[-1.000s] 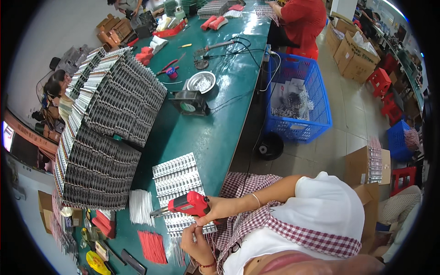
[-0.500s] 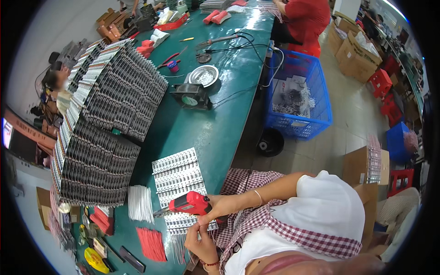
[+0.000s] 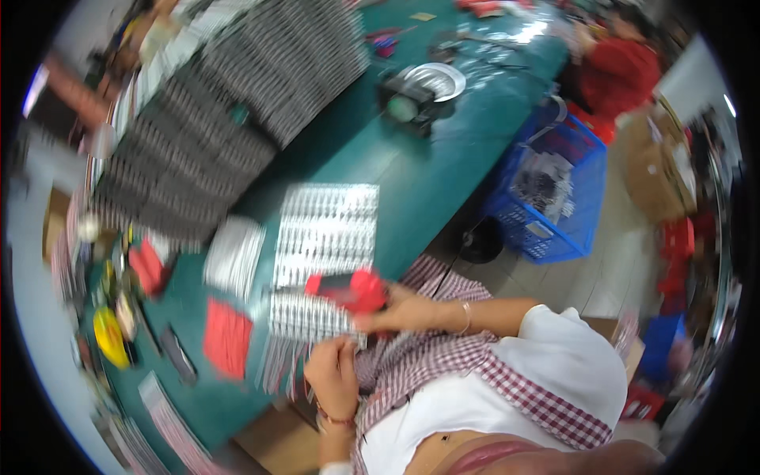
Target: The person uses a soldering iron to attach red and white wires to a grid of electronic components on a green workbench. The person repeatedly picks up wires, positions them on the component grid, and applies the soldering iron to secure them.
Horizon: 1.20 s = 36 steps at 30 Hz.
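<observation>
Handheld tool (image 3: 348, 290): red body with a black section, outline blurred; held roughly level, nose pointing left, over the lower part of the panel. Contact between the two cannot be determined. Panel (image 3: 328, 222): whitish, rectangular, with rows of small repeated parts; lies flat on the green table (image 3: 419, 186). Wires (image 3: 277, 364): thin, mostly greyish, trailing from the panel's lower edge.

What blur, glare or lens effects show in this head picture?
Head view throughout: blur, probably from motion, softens the red tool, the right hand and the grey stack; glare whitens the far end of the green table; the fisheye leaves corners black.
</observation>
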Tool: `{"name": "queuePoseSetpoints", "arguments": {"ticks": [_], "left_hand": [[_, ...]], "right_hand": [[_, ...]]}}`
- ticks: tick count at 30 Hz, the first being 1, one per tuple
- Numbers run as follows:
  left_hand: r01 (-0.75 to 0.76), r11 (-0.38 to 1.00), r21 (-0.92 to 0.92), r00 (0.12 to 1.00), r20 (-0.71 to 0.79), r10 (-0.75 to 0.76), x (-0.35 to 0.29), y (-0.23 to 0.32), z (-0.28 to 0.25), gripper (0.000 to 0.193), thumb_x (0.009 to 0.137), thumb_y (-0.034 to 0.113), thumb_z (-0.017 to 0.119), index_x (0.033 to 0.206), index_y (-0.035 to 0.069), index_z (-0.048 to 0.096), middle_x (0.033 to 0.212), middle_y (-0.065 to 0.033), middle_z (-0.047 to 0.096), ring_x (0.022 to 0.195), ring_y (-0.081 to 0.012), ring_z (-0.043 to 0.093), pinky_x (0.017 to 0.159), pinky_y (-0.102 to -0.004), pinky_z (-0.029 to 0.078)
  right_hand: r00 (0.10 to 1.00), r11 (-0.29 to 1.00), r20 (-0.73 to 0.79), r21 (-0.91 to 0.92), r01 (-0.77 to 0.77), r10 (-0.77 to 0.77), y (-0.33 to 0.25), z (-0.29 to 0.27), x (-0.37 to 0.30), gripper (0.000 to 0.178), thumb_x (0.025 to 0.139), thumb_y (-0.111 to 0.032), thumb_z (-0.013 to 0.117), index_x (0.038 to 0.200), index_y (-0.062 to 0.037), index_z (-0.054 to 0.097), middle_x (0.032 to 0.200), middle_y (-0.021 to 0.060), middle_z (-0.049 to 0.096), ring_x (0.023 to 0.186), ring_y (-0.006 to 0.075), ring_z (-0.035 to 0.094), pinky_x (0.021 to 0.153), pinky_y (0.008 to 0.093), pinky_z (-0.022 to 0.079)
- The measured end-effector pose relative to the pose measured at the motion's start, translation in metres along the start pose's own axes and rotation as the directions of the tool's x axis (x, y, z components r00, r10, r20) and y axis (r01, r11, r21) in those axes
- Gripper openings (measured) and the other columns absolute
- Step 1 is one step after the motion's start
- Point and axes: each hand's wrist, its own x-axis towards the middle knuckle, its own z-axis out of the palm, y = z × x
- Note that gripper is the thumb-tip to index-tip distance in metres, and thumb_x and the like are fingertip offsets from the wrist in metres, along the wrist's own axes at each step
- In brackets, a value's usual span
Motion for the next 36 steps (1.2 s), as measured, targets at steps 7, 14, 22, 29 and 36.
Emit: {"name": "queuePoseSetpoints", "arguments": {"ticks": [7, 14, 22, 29, 36], "left_hand": [[0.069, 0.957, 0.283, 0.975, -0.224, -0.004, -0.002, -0.049, -0.035, 0.007, 0.082, -0.004, 0.067, 0.087, -0.001, 0.064, 0.081, -0.0133, 0.06, 0.076, -0.0303, 0.059, 0.066, -0.0376, 0.046], [-0.026, 0.888, 0.459, 0.968, -0.209, 0.136, 0.021, -0.099, -0.027, 0.015, 0.078, -0.003, 0.064, 0.093, -0.001, 0.064, 0.078, -0.0109, 0.052, 0.074, -0.0274, 0.054, 0.065, -0.0372, 0.045], [-0.129, 0.81, 0.572, 0.978, -0.059, 0.198, 0.056, -0.137, -0.027, 0.023, 0.074, 0.0, 0.06, 0.097, 0.0, 0.064, 0.081, -0.0097, 0.05, 0.075, -0.0261, 0.053, 0.066, -0.0361, 0.046], [-0.086, 0.839, 0.537, 0.983, -0.091, 0.16, 0.055, -0.14, -0.028, 0.028, 0.072, -0.001, 0.061, 0.1, -0.002, 0.066, 0.082, -0.0098, 0.051, 0.074, -0.0247, 0.052, 0.064, -0.0344, 0.046], [-0.069, 0.863, 0.501, 0.984, -0.106, 0.14, 0.057, -0.141, -0.029, 0.028, 0.071, -0.002, 0.061, 0.099, -0.003, 0.066, 0.081, -0.0104, 0.05, 0.074, -0.0259, 0.051, 0.066, -0.0356, 0.046]], "right_hand": [[0.985, 0.992, -0.148, 0.077, 0.103, -0.091, -0.005, -0.037, -0.013, 0.051, 0.097, -0.034, 0.064, 0.129, 0.0034, 0.051, 0.078, 0.0054, 0.062, 0.067, 0.0127, 0.06, 0.069, 0.03, 0.053], [0.987, 0.993, -0.138, -0.068, -0.093, 0.083, 0.0, -0.043, -0.005, 0.055, 0.096, -0.034, 0.064, 0.127, 0.0085, 0.049, 0.062, 0.0061, 0.052, 0.046, 0.0127, 0.049, 0.051, 0.0303, 0.05], [0.956, 0.967, -0.201, -0.095, -0.236, 0.214, -0.001, -0.004, 0.029, 0.02, 0.093, -0.013, 0.066, 0.104, 0.0033, 0.063, 0.063, 0.0016, 0.057, 0.05, 0.0086, 0.053, 0.05, 0.025, 0.045], [0.936, 0.938, -0.259, -0.19, -0.29, 0.237, 0.011, 0.011, 0.041, 0.011, 0.086, -0.005, 0.072, 0.091, -0.0016, 0.063, 0.067, 0.0003, 0.061, 0.051, 0.0072, 0.055, 0.047, 0.0229, 0.044], [0.952, 0.877, -0.233, -0.391, -0.279, 0.199, 0.013, 0.009, 0.04, 0.017, 0.094, -0.01, 0.059, 0.103, 0.0049, 0.06, 0.06, 0.0033, 0.055, 0.05, 0.0114, 0.051, 0.051, 0.0278, 0.044]]}}
